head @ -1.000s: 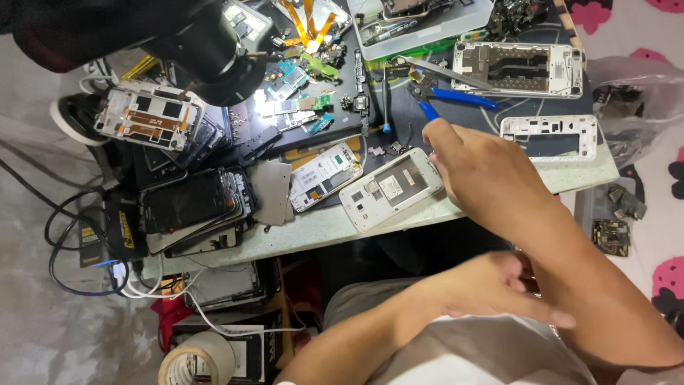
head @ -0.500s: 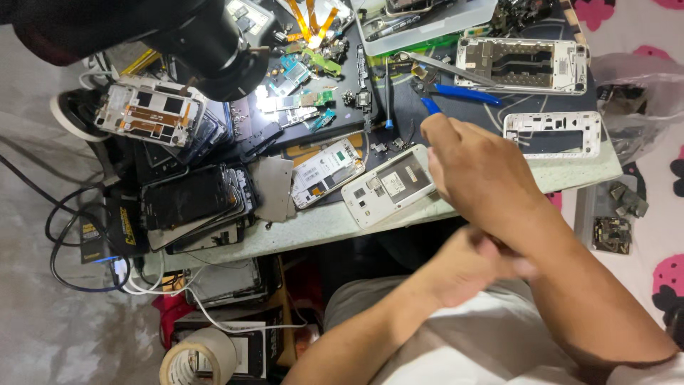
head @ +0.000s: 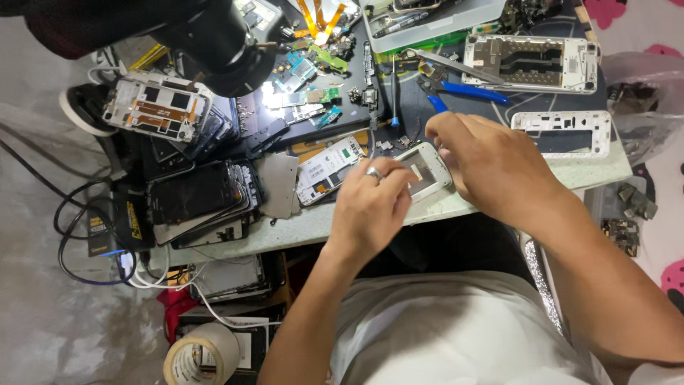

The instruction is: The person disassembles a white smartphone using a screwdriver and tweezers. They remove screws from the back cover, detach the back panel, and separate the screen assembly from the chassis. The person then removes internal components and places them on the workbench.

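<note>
Left hand (head: 370, 207): grip pinches the white rectangular plastic phone frame (head: 425, 168).
Right hand (head: 491, 167): closed on its far end.
Frame: at the desk (head: 299, 229) edge.
Risk: a slip likely drops it.

Phone frame (head: 423, 169), held between both hands: white matt plastic, metal inlay; pliers (head: 470, 92) beyond: glossy blue plastic handles; ring (head: 375, 173): shiny metal.

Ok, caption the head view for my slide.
Both hands, left hand and right hand, grip a white phone frame over a cluttered repair bench.
</note>
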